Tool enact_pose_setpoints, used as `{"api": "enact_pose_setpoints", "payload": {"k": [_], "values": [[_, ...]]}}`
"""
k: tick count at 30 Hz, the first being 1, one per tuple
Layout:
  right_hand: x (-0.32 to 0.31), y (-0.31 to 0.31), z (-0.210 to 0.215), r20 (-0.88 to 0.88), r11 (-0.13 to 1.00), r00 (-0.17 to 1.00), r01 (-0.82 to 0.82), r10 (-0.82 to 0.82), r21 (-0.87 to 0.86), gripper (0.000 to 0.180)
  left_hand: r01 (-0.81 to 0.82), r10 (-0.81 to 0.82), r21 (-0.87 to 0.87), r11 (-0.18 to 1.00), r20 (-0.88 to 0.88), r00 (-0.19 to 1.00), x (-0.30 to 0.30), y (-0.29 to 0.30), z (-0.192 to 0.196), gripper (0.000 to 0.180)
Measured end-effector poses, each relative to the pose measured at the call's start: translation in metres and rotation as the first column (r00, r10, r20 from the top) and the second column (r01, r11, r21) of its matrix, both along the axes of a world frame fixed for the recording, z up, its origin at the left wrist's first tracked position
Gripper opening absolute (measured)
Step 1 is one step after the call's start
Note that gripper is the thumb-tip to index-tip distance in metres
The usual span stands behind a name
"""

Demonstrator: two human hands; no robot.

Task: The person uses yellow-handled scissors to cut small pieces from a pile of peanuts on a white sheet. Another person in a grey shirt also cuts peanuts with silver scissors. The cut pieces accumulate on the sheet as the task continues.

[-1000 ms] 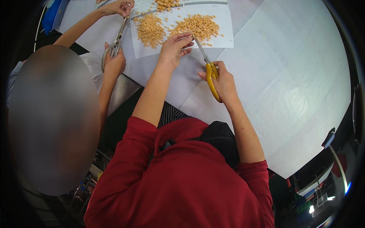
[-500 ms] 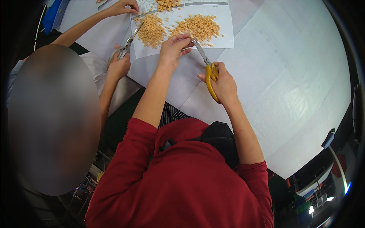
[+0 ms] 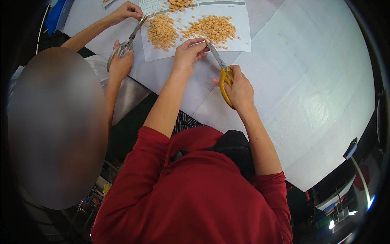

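My right hand (image 3: 240, 88) is closed around the yellow handles of a pair of scissors (image 3: 226, 83), whose blades point up and to the left. At the blade tips, my left hand (image 3: 187, 55) pinches a small tan piece (image 3: 207, 41) between thumb and fingertips. Most of that piece is hidden, and its exact kind is too small to make out. Just beyond my hands, a heap of small tan bits (image 3: 211, 29) lies on a white paper sheet (image 3: 242, 40). A second heap (image 3: 161, 31) lies to its left.
At my left, a co-worker's hand (image 3: 121, 65) holds grey scissors (image 3: 132, 37) near their other hand (image 3: 126, 11). Larger tan cubes (image 3: 178, 4) lie at the far edge of view. A blue bin (image 3: 59, 16) is at far left. The white tabletop (image 3: 313, 81) extends right.
My left hand has shifted slightly right and down, closer to the scissors. The co-worker's scissors have swung up toward their other hand.
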State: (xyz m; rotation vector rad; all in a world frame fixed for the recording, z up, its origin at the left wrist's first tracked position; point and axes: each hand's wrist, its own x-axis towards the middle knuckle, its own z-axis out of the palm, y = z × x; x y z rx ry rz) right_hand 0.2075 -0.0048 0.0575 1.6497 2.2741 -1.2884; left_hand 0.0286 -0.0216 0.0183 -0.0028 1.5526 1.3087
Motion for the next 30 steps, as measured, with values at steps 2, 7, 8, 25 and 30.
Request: {"api": "enact_pose_setpoints", "payload": {"k": [2,7,8,25,30], "values": [[0.000,0.000,-0.003,0.005,1.000,1.000,0.001,-0.001,0.013,0.063,-0.002,0.002,-0.006,1.000,-0.004,1.000,0.000,0.000,-0.002,0.025],[0.001,-0.001,-0.015,0.014,0.999,1.000,-0.011,0.011,0.043,0.059,-0.018,0.018,0.009,1.000,-0.024,1.000,-0.001,0.000,-0.014,0.025],[0.001,0.000,-0.015,0.008,0.999,1.000,-0.009,0.009,0.036,0.059,-0.020,0.021,0.009,1.000,-0.024,0.999,-0.001,0.001,-0.016,0.024],[-0.003,0.007,-0.017,-0.012,0.990,0.998,0.065,-0.067,-0.125,0.070,-0.073,0.073,0.024,0.997,-0.002,0.997,-0.010,0.007,-0.025,0.021],[-0.002,0.010,-0.009,-0.046,0.992,0.999,0.014,-0.020,-0.128,0.068,0.068,-0.060,0.085,0.994,-0.094,0.994,-0.019,0.006,-0.022,0.023]]}}
